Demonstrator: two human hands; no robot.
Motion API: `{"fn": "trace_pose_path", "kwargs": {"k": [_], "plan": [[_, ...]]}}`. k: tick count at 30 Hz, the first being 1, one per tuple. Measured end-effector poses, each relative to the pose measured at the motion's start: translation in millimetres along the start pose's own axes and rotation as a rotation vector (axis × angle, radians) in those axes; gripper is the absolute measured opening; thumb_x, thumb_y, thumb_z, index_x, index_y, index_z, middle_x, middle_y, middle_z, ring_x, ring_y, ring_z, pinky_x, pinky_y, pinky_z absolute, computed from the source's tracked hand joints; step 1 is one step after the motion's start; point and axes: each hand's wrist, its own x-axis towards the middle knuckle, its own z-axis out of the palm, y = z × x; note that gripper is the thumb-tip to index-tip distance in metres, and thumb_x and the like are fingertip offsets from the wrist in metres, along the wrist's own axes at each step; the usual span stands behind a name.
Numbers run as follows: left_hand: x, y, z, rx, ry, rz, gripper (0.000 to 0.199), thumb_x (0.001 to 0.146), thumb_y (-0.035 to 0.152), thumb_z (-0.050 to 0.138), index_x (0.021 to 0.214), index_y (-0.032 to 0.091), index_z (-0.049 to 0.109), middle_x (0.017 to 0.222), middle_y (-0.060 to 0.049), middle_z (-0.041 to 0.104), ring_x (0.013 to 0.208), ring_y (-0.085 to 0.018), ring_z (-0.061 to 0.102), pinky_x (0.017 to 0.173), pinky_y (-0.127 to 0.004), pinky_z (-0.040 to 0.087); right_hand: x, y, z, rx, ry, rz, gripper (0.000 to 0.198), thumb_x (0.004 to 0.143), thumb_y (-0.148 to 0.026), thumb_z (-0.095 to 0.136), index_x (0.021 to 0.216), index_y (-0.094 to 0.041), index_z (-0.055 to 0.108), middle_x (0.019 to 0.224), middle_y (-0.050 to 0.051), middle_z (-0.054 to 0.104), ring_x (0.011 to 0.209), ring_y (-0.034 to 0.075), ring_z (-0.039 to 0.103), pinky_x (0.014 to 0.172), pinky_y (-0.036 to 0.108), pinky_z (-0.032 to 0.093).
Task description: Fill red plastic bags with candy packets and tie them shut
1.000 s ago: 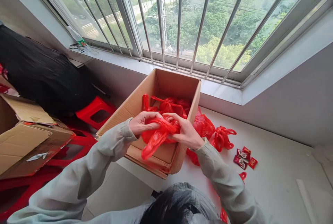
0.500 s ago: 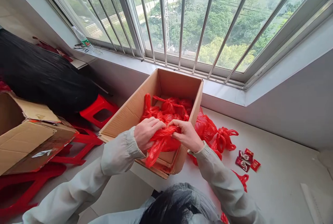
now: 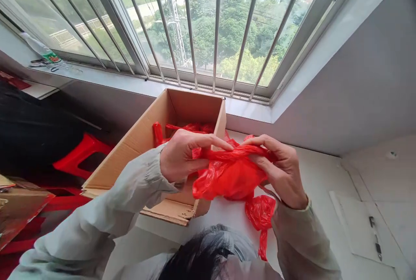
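Note:
Both hands grip one red plastic bag (image 3: 235, 178), held up over the right edge of a cardboard box (image 3: 130, 150). My left hand (image 3: 182, 156) closes on the left end of the bag's twisted top, its index finger stretched along it. My right hand (image 3: 281, 169) pinches the right end between thumb and fingers. The bag's lower part hangs full below; its contents are hidden. More red bags (image 3: 191, 128) lie inside the box, partly covered by my left hand. A knotted red bag (image 3: 261, 213) rests on the white surface below my right hand.
A barred window (image 3: 201, 33) and its sill are just behind the box. A plastic bottle (image 3: 45, 50) lies on the sill at left. Red stools (image 3: 81, 152) and another cardboard box (image 3: 22, 215) stand at left. Pens (image 3: 377, 245) lie on the white surface at right.
My hands have lifted the red bag from over the box's inside to its right edge. The view has turned right, and the small red packets on the surface are now hidden.

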Motion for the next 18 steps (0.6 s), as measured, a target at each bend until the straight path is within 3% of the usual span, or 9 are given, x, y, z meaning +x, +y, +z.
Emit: {"fn": "trace_pose_path", "kwargs": {"k": [4,6,8,11,14,18], "plan": [[30,-9,21,0.059,-0.186,0.031,0.023,0.085,0.030,0.062,0.102,0.017,0.071,0.066,0.003,0.060,0.057,-0.010,0.046,0.058,-0.021,0.039,-14,26,-13,-0.340,0.239,0.043,0.015,0.078,-0.013,0.052,0.080,-0.024,0.062,0.077,0.000,0.065,0.070,0.018,0.058,0.069,0.032,0.047],[46,-22,41,0.051,-0.246,0.028,0.017,0.083,0.026,0.063,0.096,0.017,0.070,0.063,0.004,0.054,0.057,-0.009,0.042,0.059,-0.021,0.037,-20,46,-14,-0.576,0.314,0.080,0.017,0.074,-0.012,0.051,0.078,-0.024,0.062,0.080,0.002,0.065,0.075,0.020,0.056,0.069,0.032,0.042],[61,-39,65,0.045,-0.298,0.023,0.011,0.081,0.018,0.063,0.091,0.016,0.067,0.064,0.005,0.053,0.058,-0.009,0.043,0.060,-0.021,0.037,-25,71,-15,-0.646,0.335,0.200,0.019,0.073,-0.011,0.050,0.079,-0.023,0.064,0.088,0.005,0.066,0.083,0.022,0.054,0.069,0.031,0.038],[81,-70,101,0.050,-0.368,-0.017,0.009,0.085,0.021,0.067,0.088,0.014,0.063,0.063,0.006,0.048,0.055,-0.010,0.044,0.055,-0.022,0.039,-32,113,-22,-0.513,0.318,0.375,0.023,0.073,-0.009,0.049,0.079,-0.023,0.068,0.092,0.004,0.066,0.083,0.021,0.054,0.067,0.030,0.036],[93,-101,128,0.059,-0.408,-0.057,0.019,0.095,0.032,0.062,0.095,0.013,0.061,0.075,0.002,0.057,0.061,-0.012,0.055,0.058,-0.025,0.049,-40,155,-31,-0.375,0.298,0.481,0.023,0.080,-0.010,0.048,0.075,-0.022,0.068,0.078,0.000,0.065,0.072,0.017,0.054,0.063,0.028,0.039],[98,-131,145,0.105,-0.455,-0.082,0.021,0.098,0.033,0.058,0.100,0.012,0.061,0.085,-0.002,0.062,0.067,-0.012,0.060,0.061,-0.027,0.054,-53,193,-34,-0.171,0.314,0.596,0.019,0.095,-0.031,0.056,0.091,-0.015,0.064,0.081,0.000,0.064,0.067,0.012,0.058,0.062,0.026,0.050]]}}
